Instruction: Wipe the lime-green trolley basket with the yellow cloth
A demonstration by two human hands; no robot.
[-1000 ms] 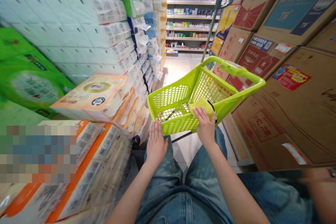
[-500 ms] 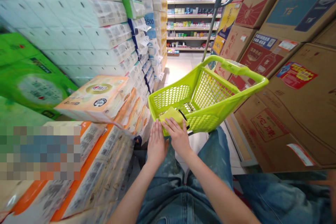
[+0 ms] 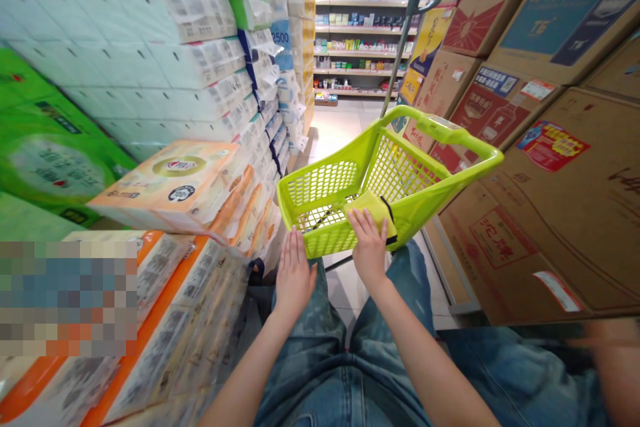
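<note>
A lime-green shopping basket (image 3: pixel 325 240) with slatted mesh walls stands in front of my knees, its near rim towards me. My right hand (image 3: pixel 370 250) grips a yellow cloth (image 3: pixel 373 207) with black edging, draped over the near rim and pressed against it. My left hand (image 3: pixel 294 273) rests at the basket's near left corner, fingers stretched out and thumb apart, with nothing in it. The underside of the cloth is hidden. A long grey pull handle (image 3: pixel 403 47) rises behind the basket.
Stacked tissue packs (image 3: pixel 170 180) line the left side. Cardboard cartons (image 3: pixel 550 233) wall the right. Shelves of small goods (image 3: pixel 365 30) stand at the aisle's far end. At the lower right, another person's denim-clad leg (image 3: pixel 520 373) and blurred arm (image 3: pixel 615 367) are close by.
My right hand has slid to the right along the near rim with the yellow cloth, away from my left hand. The left hand stays near the corner.
</note>
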